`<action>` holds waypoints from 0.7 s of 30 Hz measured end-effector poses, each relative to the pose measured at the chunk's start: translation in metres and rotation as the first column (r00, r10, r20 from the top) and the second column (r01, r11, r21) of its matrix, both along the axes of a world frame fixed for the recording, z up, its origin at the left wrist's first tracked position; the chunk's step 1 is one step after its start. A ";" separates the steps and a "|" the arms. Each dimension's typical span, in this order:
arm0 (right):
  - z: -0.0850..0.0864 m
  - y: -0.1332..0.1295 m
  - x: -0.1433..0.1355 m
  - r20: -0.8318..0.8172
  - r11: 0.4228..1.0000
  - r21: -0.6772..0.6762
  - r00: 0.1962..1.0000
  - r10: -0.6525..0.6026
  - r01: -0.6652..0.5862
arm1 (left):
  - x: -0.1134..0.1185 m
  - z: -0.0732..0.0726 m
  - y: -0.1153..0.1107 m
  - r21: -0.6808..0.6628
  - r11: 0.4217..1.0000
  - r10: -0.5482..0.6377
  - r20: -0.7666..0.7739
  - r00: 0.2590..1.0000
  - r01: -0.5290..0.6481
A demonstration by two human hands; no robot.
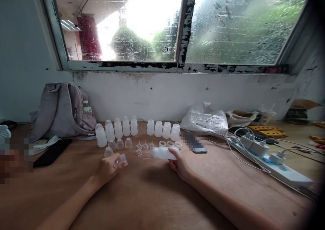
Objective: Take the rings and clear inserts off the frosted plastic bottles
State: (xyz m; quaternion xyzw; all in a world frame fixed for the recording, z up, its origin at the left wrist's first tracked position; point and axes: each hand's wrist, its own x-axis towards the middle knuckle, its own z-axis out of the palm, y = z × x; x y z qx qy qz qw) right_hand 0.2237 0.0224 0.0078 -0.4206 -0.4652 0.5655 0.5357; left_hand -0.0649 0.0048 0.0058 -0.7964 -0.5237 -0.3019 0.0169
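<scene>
Translucent plastic bottle (164, 152) is gripped sideways in the right hand (179, 164); clear cap (121, 160) is pinched by the left hand (108, 169). Both should be aligned squarely above the worktop (152, 196).

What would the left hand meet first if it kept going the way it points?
Probably the loose clear cap just beyond the left hand, then the row of bottles; depth is hard to judge from this view.

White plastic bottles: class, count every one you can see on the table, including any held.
10. Five capped bottles stand in the left row, four uncapped bottles in the right row, and the right hand holds one bottle sideways.
</scene>
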 end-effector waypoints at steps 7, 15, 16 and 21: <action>0.002 0.000 0.004 0.104 0.996 0.079 0.994 0.033 -0.041 | -0.011 0.001 0.016 0.227 0.968 0.120 -0.025 0.992 -0.111; -0.006 0.004 0.004 0.189 0.994 0.108 0.982 0.008 -0.029 | -0.012 0.002 0.014 0.162 0.987 0.045 -0.190 0.981 -0.014; -0.006 0.004 0.004 0.196 0.993 0.113 0.981 0.006 -0.029 | -0.011 0.003 0.012 0.160 0.987 0.042 -0.199 0.979 -0.010; -0.003 0.002 0.002 0.207 0.993 0.112 0.978 0.000 -0.024 | -0.010 0.005 0.012 0.163 0.986 0.065 -0.224 0.972 -0.028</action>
